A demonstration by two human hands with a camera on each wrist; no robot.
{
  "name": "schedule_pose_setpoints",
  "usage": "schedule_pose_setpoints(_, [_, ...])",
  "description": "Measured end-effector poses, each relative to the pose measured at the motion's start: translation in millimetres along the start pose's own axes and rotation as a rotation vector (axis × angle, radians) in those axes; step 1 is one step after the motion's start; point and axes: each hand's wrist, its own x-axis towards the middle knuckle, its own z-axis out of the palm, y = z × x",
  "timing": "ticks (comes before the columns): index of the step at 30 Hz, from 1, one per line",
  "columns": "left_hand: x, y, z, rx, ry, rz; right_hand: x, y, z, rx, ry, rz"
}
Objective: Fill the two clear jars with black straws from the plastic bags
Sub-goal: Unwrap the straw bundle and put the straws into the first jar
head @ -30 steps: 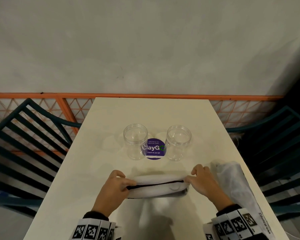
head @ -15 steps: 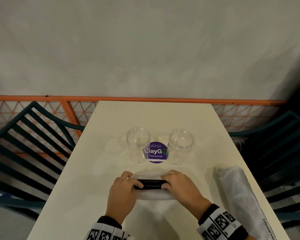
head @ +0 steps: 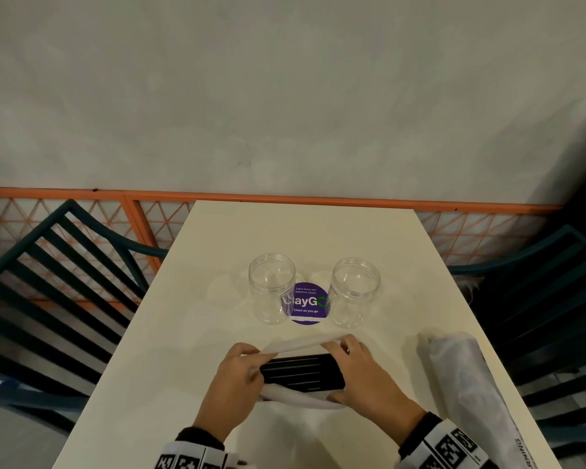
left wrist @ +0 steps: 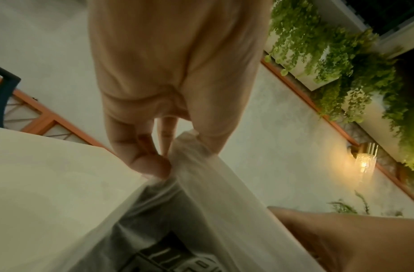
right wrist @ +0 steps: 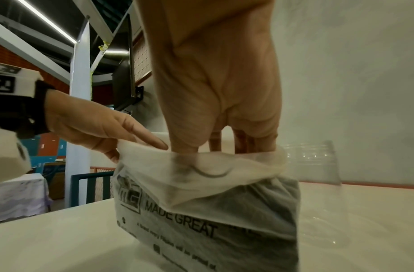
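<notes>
Two clear jars stand upright mid-table, the left jar (head: 271, 288) and the right jar (head: 356, 292), both with nothing in them. In front of them a translucent plastic bag (head: 298, 345) stands with its mouth pulled wide, showing a bundle of black straws (head: 300, 372) inside. My left hand (head: 257, 362) pinches the bag's left rim (left wrist: 187, 147) between thumb and fingers. My right hand (head: 340, 370) grips the right end of the mouth, thumb on the near rim and fingers over the far rim. In the right wrist view its fingers (right wrist: 245, 145) dip into the bag (right wrist: 212, 211).
A second filled plastic bag (head: 464, 384) lies along the table's right edge. A purple round sticker (head: 307, 304) sits between the jars. Dark green slatted chairs (head: 55, 299) flank the cream table (head: 301, 231). An orange rail (head: 285, 198) and a wall stand behind it.
The bag's mouth went from a narrow slit stretched between spread hands to a wide opening. Both hands came closer together, and the black straws now show plainly.
</notes>
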Motion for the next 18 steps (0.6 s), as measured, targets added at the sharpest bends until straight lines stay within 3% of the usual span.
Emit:
schedule_pose_setpoints(4, [-1.1, 16.9, -6.7, -0.046, 0.048, 0.082, 6.9, -16.2, -9.8, -0.134, 0.027, -0.139])
schedule_pose_setpoints(9, [-8.4, 41.7, -27.0, -0.109, 0.131, 0.225, 15.2, -45.9, -14.8, -0.032, 0.113, -0.413])
schedule_pose_setpoints(12, [-14.5, 56.1, -37.5, -0.239, 0.108, 0.282, 15.4, -50.7, -20.0, 0.149, 0.191, -0.444])
schedule_pose_setpoints(16, [-17.9, 71.4, -47.0, -0.524, -0.078, 0.283, 15.2, -44.3, -22.5, 0.36, 0.182, -0.405])
schedule_pose_setpoints(18, [-14.4, 61.8, -51.3, -0.513, -0.032, 0.292, 14.4, -35.8, -21.3, 0.453, 0.142, -0.352])
